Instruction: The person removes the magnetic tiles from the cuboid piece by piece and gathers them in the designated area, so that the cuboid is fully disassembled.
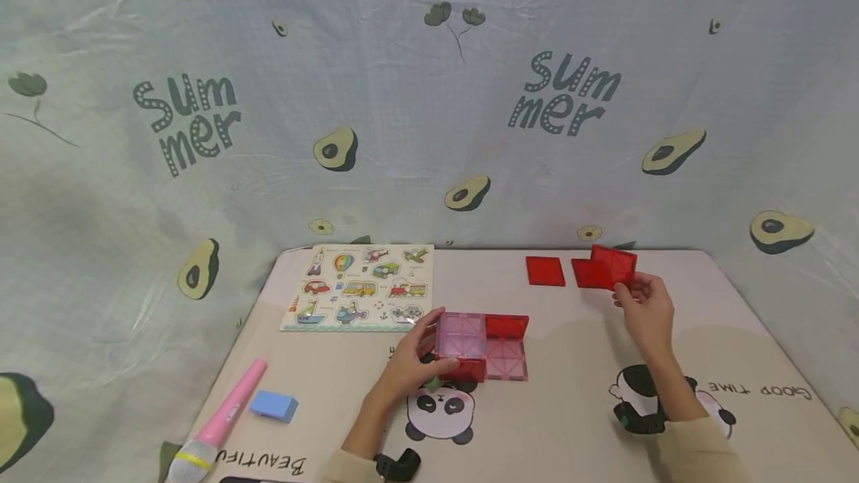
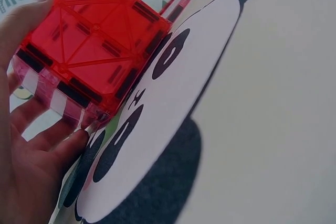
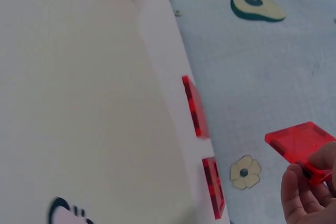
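Note:
My left hand (image 1: 406, 365) holds a cube of see-through magnetic tiles (image 1: 461, 335) by its left side, thumb across the front. In the left wrist view, the cube's red face (image 2: 94, 30) shows dark magnets along its edges. Joined at its right are a flat tile (image 1: 506, 361) and an upright red tile (image 1: 507, 326). At the back right, my right hand (image 1: 652, 313) pinches one square red magnetic tile (image 1: 614, 265) by its lower corner, raised above the table. Behind it a second red tile (image 1: 582, 274) lies partly hidden; another red tile (image 1: 546, 271) lies to its left.
A vehicle picture puzzle board (image 1: 365, 289) lies at the back left. Toward the front left are a pink toy microphone (image 1: 228, 412) and a blue block (image 1: 273, 406). A printed cloth (image 1: 403, 95) hangs behind the table (image 1: 537, 423).

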`<state>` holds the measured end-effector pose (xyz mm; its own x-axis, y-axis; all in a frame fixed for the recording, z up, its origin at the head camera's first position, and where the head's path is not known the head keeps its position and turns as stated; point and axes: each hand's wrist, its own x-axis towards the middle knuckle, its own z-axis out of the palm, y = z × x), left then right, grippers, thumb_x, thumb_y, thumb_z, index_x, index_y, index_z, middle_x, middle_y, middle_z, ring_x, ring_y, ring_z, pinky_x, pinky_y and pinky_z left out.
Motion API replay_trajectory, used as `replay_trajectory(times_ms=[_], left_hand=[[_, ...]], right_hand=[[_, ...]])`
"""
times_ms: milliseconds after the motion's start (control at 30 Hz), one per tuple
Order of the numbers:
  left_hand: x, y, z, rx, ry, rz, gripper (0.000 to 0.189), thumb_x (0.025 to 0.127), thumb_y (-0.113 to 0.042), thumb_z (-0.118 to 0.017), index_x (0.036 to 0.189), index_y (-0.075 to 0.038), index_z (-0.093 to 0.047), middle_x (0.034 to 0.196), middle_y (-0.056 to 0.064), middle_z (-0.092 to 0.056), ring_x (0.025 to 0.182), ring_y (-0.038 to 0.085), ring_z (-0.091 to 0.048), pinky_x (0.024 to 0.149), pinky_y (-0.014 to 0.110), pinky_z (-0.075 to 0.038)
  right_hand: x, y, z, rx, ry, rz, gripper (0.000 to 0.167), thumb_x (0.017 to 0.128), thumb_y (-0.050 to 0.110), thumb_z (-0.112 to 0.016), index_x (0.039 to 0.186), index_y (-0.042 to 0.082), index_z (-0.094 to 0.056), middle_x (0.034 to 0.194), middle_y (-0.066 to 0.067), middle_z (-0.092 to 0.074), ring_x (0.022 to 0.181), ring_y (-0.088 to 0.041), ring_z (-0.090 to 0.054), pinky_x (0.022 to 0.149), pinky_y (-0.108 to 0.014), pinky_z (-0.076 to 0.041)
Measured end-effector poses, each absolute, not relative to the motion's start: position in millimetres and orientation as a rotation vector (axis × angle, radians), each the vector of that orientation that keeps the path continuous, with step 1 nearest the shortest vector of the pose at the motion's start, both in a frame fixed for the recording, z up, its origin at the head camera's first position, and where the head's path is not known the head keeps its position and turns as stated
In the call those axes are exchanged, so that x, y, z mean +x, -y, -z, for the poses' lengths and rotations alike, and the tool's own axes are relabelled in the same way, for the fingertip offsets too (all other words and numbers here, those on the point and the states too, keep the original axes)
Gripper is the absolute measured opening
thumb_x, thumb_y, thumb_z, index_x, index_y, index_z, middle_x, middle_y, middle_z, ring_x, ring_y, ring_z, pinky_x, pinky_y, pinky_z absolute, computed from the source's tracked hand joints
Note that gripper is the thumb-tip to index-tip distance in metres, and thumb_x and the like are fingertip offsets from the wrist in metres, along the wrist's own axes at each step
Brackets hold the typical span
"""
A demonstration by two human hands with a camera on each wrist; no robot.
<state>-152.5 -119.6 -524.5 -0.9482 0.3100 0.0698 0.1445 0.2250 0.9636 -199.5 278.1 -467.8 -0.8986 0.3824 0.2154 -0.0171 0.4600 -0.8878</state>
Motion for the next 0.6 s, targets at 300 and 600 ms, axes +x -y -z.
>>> replay_trajectory(times_ms=[300,600], left_hand=[[-152,120,526,0.455,-2.342,-1.831,0.086,0.083,-0.035,-0.079,0.155,-0.025,-0.034,0.155,0.004,-0.045,0.142,0.032,-0.048,0.112,0.042,-0.046],[-153,120,528,0.460,-2.352,-1.820,0.087,0.082,-0.035,-0.080,0.156,-0.025,-0.033,0.155,0.005,-0.044,0.142,0.033,-0.047,0.111,0.042,-0.046]], right_hand=[[-222,-299,474,-0.483,2.304,-1.294,0.045,0.102,0.022,-0.055,0.141,0.000,-0.050,0.126,-0.021,-0.060,0.073,0.014,-0.047,0.064,0.005,-0.042],[-239,-325,486,-0.576,2.290,-1.277,0.045,0.102,0.021,-0.051,0.140,-0.002,-0.053,0.123,-0.025,-0.062,0.059,0.019,-0.046,0.058,0.004,-0.041]])
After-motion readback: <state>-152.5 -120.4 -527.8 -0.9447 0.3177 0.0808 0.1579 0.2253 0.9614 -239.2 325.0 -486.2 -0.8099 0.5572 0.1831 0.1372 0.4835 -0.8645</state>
